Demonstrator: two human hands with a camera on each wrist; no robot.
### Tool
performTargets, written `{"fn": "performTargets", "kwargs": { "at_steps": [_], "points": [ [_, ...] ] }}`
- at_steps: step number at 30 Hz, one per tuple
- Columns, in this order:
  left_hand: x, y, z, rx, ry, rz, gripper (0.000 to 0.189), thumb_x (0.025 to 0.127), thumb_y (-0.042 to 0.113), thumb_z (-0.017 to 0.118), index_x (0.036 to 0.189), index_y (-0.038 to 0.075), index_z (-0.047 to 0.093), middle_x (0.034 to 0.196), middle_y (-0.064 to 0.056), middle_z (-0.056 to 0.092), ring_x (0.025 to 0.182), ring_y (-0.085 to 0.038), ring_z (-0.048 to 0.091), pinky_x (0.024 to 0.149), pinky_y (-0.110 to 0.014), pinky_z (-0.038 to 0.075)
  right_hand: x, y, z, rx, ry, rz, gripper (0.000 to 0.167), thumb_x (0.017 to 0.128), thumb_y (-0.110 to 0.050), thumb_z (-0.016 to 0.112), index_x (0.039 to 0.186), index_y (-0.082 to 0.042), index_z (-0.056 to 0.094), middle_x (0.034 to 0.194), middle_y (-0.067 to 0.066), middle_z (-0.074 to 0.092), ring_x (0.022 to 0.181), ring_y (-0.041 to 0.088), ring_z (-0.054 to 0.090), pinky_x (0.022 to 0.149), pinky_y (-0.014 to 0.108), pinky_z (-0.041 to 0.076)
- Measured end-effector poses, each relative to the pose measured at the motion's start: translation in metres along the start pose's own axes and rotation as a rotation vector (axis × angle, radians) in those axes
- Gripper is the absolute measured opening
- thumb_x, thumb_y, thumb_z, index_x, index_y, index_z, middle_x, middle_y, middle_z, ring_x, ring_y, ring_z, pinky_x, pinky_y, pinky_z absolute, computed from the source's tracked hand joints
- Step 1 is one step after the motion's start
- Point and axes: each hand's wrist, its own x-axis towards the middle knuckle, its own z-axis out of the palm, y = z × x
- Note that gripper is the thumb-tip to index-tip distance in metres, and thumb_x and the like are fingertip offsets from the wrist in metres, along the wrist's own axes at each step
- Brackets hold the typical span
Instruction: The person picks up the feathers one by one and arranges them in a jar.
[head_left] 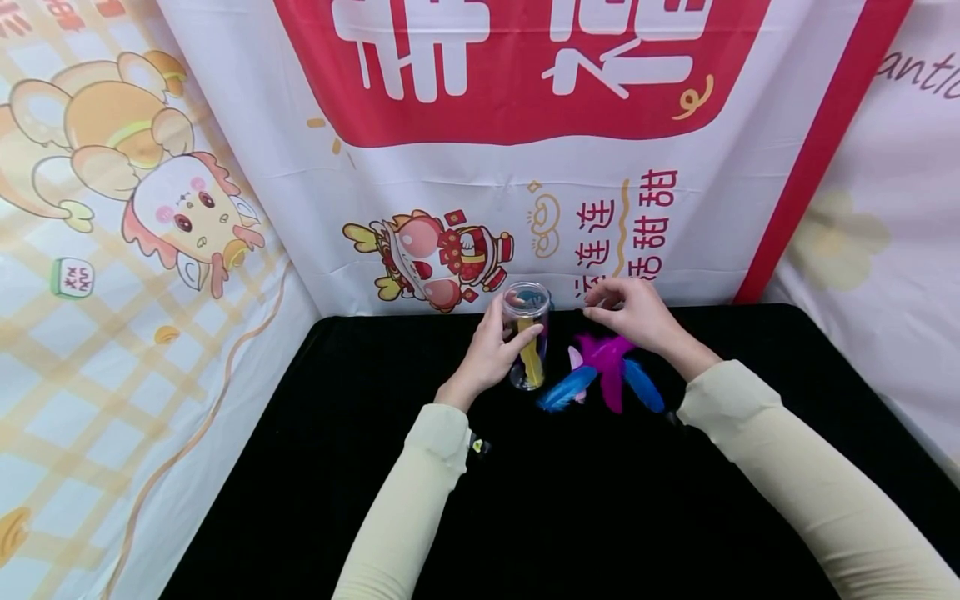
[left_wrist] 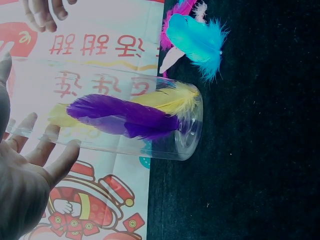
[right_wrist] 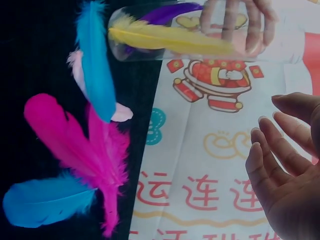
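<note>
My left hand (head_left: 486, 354) holds a clear plastic jar (head_left: 527, 298) upright, thumb on one side and fingers round the other. Inside the jar stand a yellow feather (right_wrist: 170, 37) and a purple feather (left_wrist: 125, 117). My right hand (head_left: 639, 317) hovers right of the jar, fingers loosely bent and apart, with nothing between them. Below it on the black table lies a group of feathers: magenta ones (head_left: 611, 375), a blue feather (head_left: 567, 390) on the jar side, another blue feather (head_left: 643, 387) on the right, and a pale pink feather (right_wrist: 122, 113) partly under a blue one.
The black-covered table (head_left: 525, 500) extends toward me and to both sides. A white and red printed cloth (head_left: 465, 175) hangs right behind its back edge, close to both hands. More printed cloth (head_left: 150, 333) hangs along the left, and another cloth (head_left: 862, 292) on the right.
</note>
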Motion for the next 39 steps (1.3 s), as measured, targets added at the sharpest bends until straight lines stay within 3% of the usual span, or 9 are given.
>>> {"fn": "performTargets", "kwargs": {
  "at_steps": [8, 18, 39],
  "points": [
    [0.0, 0.001, -0.001, -0.017, -0.005, 0.009, 0.075, 0.1, 0.043, 0.066, 0.157, 0.016, 0.026, 0.149, -0.009, 0.043, 0.136, -0.025, 0.051, 0.109, -0.045, 0.046, -0.003, 0.014, 0.002, -0.009, -0.033, 0.039, 0.015, 0.093, -0.016, 0.077, 0.104, -0.006, 0.074, 0.103, 0.011, 0.075, 0.093, 0.028, 0.069, 0.083, 0.043, 0.053],
    [0.0, -0.002, -0.001, -0.02, -0.003, 0.009, 0.074, 0.1, 0.042, 0.066, 0.157, 0.017, 0.027, 0.15, -0.007, 0.043, 0.136, -0.025, 0.051, 0.109, -0.045, 0.046, -0.009, 0.032, 0.005, -0.016, -0.096, 0.096, 0.018, 0.094, -0.018, 0.076, 0.106, -0.006, 0.072, 0.102, 0.011, 0.073, 0.092, 0.026, 0.068, 0.081, 0.041, 0.053],
    [-0.001, 0.0, -0.001, -0.009, -0.009, 0.004, 0.076, 0.1, 0.043, 0.066, 0.159, 0.018, 0.025, 0.149, -0.009, 0.043, 0.137, -0.026, 0.05, 0.11, -0.045, 0.046, -0.025, 0.071, 0.009, -0.056, -0.093, 0.112, 0.019, 0.091, -0.012, 0.076, 0.107, -0.002, 0.072, 0.096, 0.011, 0.074, 0.087, 0.024, 0.069, 0.078, 0.037, 0.054]
  ]
}}
